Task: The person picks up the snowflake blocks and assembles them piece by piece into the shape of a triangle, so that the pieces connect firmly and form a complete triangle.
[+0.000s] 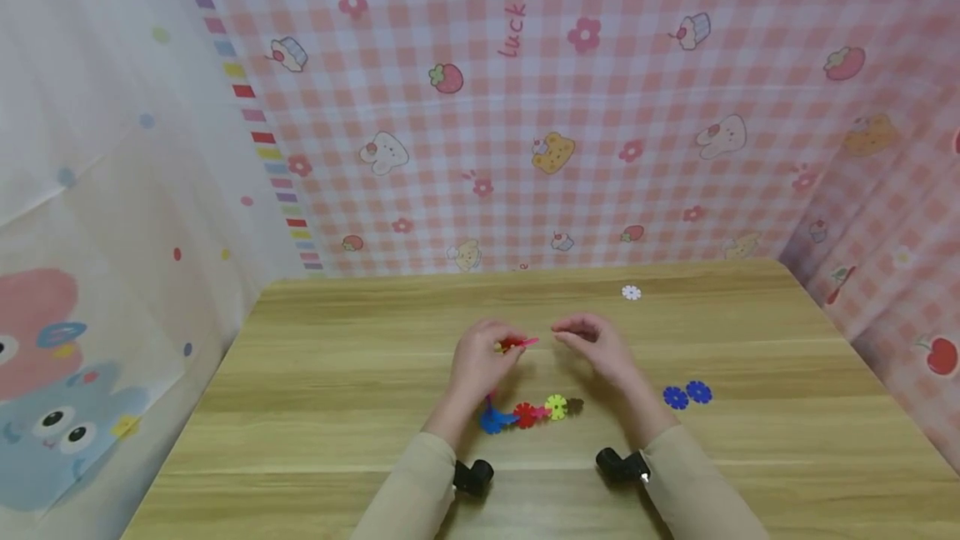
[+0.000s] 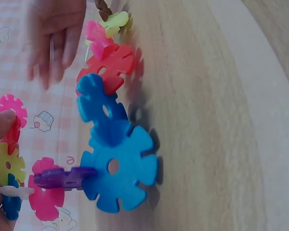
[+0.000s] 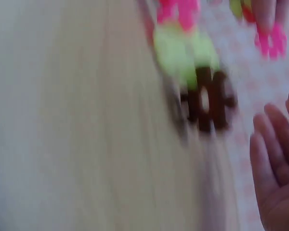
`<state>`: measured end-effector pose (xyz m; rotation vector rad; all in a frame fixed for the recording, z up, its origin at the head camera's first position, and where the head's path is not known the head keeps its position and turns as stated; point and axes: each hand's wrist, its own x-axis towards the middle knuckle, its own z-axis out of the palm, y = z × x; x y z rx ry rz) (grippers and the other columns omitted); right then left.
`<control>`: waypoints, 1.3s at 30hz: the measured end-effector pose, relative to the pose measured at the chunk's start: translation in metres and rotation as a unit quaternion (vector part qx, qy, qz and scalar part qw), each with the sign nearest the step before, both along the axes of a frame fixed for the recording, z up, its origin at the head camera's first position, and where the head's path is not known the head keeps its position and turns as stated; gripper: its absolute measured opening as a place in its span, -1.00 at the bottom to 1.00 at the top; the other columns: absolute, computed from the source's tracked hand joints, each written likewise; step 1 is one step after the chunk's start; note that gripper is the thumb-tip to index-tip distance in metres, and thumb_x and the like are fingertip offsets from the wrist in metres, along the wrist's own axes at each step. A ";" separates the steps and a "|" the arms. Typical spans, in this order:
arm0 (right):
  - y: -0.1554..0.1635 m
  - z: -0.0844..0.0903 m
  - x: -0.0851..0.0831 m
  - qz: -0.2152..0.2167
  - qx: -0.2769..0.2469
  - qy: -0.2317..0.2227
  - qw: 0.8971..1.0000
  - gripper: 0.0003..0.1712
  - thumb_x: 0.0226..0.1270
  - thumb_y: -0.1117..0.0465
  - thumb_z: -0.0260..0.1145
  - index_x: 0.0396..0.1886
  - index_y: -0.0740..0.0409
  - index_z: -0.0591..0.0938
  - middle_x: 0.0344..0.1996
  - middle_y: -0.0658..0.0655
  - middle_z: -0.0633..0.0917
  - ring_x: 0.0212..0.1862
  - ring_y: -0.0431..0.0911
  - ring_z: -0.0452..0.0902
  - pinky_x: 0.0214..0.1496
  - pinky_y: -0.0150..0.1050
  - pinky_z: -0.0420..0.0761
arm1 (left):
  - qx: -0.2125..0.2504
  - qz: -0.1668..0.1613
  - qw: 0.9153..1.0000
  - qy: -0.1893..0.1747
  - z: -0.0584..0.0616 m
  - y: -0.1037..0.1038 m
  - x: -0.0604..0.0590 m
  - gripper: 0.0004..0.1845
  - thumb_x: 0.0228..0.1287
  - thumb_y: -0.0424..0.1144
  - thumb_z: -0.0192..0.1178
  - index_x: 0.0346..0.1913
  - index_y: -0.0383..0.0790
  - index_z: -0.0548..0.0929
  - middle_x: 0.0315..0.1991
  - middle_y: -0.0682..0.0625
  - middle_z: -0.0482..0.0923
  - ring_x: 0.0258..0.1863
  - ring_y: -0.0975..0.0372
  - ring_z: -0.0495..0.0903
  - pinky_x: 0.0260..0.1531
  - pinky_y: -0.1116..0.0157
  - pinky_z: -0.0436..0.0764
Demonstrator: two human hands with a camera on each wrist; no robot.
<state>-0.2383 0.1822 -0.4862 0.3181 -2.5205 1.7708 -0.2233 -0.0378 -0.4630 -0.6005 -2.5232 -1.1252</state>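
Note:
My left hand [image 1: 482,361] pinches a linked chain of plastic flower-shaped discs near its end. In the left wrist view, the thumb presses by a red disc [image 2: 11,136], with a pink disc [image 2: 13,108] beyond it and a yellow disc [image 2: 7,162] below. Through a purple disc [image 2: 62,178] this chain joins a large blue disc [image 2: 135,168]. From there the chain runs along the table by red, pink and yellow-green discs to a brown disc [image 3: 204,100]. My right hand [image 1: 602,350] hovers apart from the chain, fingers loosely bent and holding nothing.
Two dark blue discs [image 1: 687,395] lie on the wooden table [image 1: 337,415] to the right of my right forearm. A white disc [image 1: 632,293] lies near the back edge. A pink checked curtain [image 1: 480,123] hangs behind the table.

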 end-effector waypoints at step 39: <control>0.110 -0.009 -0.055 -0.001 0.278 0.037 0.960 -0.30 0.40 0.16 0.31 0.41 0.37 0.31 0.41 0.44 0.25 0.38 0.43 0.03 0.41 0.33 -0.04 | 0.003 -0.011 1.000 -0.007 -0.003 -0.004 0.001 -0.93 0.15 -0.34 0.45 -0.30 -0.13 0.81 -0.27 0.08 0.66 -0.23 0.23 0.59 -0.18 0.28 0.62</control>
